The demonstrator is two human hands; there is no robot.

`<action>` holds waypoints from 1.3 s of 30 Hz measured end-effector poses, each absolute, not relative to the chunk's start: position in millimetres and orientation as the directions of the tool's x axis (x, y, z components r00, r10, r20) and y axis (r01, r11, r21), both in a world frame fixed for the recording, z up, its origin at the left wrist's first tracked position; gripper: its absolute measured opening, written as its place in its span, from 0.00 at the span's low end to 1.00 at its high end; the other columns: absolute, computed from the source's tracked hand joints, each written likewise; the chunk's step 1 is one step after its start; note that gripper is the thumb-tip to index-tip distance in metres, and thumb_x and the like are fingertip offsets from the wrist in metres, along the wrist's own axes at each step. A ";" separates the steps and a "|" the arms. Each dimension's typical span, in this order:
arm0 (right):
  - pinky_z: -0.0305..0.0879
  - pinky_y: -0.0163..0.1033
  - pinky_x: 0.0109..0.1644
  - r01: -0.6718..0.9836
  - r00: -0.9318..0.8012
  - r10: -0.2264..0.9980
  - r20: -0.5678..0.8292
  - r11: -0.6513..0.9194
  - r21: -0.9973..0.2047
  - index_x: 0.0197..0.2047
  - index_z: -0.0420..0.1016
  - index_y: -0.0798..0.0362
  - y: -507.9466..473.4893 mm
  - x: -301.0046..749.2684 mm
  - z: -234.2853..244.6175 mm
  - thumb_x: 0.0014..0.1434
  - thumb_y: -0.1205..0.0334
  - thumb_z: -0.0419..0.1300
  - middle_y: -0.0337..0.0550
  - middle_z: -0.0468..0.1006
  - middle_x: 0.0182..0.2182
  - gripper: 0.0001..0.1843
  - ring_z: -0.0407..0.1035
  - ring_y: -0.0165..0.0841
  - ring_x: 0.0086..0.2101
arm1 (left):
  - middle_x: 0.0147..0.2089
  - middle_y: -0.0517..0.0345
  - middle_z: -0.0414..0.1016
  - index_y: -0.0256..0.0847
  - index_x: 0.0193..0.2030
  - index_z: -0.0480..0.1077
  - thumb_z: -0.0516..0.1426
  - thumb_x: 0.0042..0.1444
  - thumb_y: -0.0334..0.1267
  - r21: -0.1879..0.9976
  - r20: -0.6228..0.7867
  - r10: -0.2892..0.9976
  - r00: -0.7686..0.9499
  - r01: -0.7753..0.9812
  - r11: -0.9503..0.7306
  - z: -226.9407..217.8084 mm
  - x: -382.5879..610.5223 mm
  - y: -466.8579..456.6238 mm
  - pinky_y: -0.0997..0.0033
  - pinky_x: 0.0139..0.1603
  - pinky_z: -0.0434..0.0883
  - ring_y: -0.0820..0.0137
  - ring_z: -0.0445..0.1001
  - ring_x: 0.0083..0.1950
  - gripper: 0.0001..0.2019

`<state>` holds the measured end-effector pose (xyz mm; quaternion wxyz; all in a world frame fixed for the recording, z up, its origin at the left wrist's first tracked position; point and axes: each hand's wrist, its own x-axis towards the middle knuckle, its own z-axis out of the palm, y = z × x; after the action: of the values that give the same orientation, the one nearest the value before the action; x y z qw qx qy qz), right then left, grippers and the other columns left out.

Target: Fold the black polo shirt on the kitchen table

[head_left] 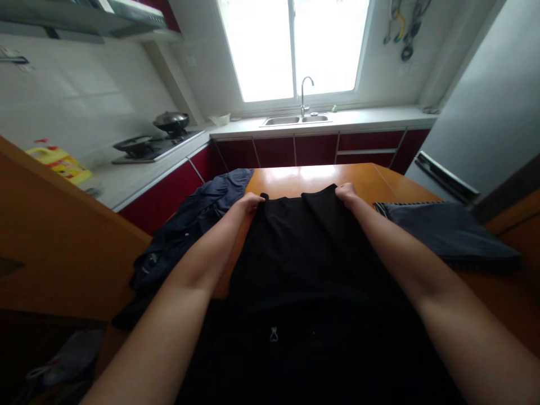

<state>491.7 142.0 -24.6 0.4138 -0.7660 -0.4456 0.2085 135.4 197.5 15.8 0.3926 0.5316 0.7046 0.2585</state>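
Note:
A black garment (295,247) is stretched out in front of me above the wooden table (291,179); its exact kind does not show. My left hand (252,201) is closed on the upper left corner of its far edge. At the upper right corner, my right hand (346,192) grips the same edge. Between the two hands the edge dips slightly and the cloth hangs in soft folds. Lower down, the black cloth merges with dark fabric near me, where a small pale mark (274,334) shows.
Crumpled dark blue clothing (189,216) lies on the table's left side. A folded dark grey cloth (442,228) rests on the right. Beyond are a counter with a sink (282,120), a stove with a pan (134,145) and wok (171,120), and a fridge (476,112) at right.

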 end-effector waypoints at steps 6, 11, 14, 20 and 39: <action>0.71 0.40 0.48 0.395 0.650 0.760 0.005 -0.331 -0.857 0.39 0.78 0.59 134.2 536.1 -21.6 0.52 0.72 0.63 0.53 0.79 0.37 0.09 0.74 0.40 0.42 | 0.30 0.59 0.75 0.36 0.43 0.73 0.70 0.49 0.32 0.789 -0.290 0.953 -0.091 0.540 0.292 17.4 135.2 200.1 0.77 0.27 0.66 0.73 0.73 0.28 0.16; 0.72 0.37 0.40 0.274 0.624 0.777 -0.082 -0.317 -0.908 0.51 0.74 0.59 126.4 546.8 -15.5 0.53 0.72 0.66 0.51 0.79 0.38 0.20 0.73 0.35 0.36 | 0.32 0.61 0.76 0.43 0.55 0.71 0.70 0.48 0.30 0.787 -0.337 0.941 -0.036 0.537 0.303 26.3 126.5 201.9 0.79 0.24 0.64 0.74 0.72 0.26 0.26; 0.70 0.35 0.31 0.198 0.528 0.835 -0.156 -0.300 -0.933 0.52 0.73 0.58 124.3 547.0 -8.7 0.52 0.70 0.68 0.46 0.79 0.34 0.23 0.72 0.32 0.30 | 0.32 0.59 0.78 0.43 0.51 0.74 0.73 0.44 0.32 0.789 -0.372 0.928 0.014 0.530 0.309 34.7 121.1 205.6 0.79 0.24 0.66 0.73 0.74 0.27 0.26; 0.66 0.31 0.27 0.136 0.502 0.855 -0.130 -0.226 -0.965 0.47 0.75 0.56 130.9 553.3 2.3 0.48 0.76 0.70 0.38 0.76 0.28 0.22 0.69 0.28 0.26 | 0.32 0.59 0.77 0.39 0.44 0.74 0.76 0.35 0.29 0.824 -0.300 0.954 -0.006 0.501 0.263 46.4 109.8 221.9 0.75 0.33 0.72 0.71 0.77 0.32 0.28; 0.69 0.42 0.49 0.537 0.622 0.757 0.202 -0.225 -0.813 0.50 0.75 0.59 162.0 566.8 -11.9 0.53 0.66 0.67 0.51 0.76 0.42 0.20 0.72 0.39 0.42 | 0.63 0.39 0.67 0.35 0.65 0.66 0.64 0.55 0.32 0.426 0.407 0.912 0.052 0.873 -0.239 8.0 150.8 231.4 0.61 0.68 0.62 0.55 0.68 0.64 0.30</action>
<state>566.8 162.0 -11.9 0.4614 -0.7734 -0.4181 0.1190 150.8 231.4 8.0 0.0320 0.7245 0.6158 0.3079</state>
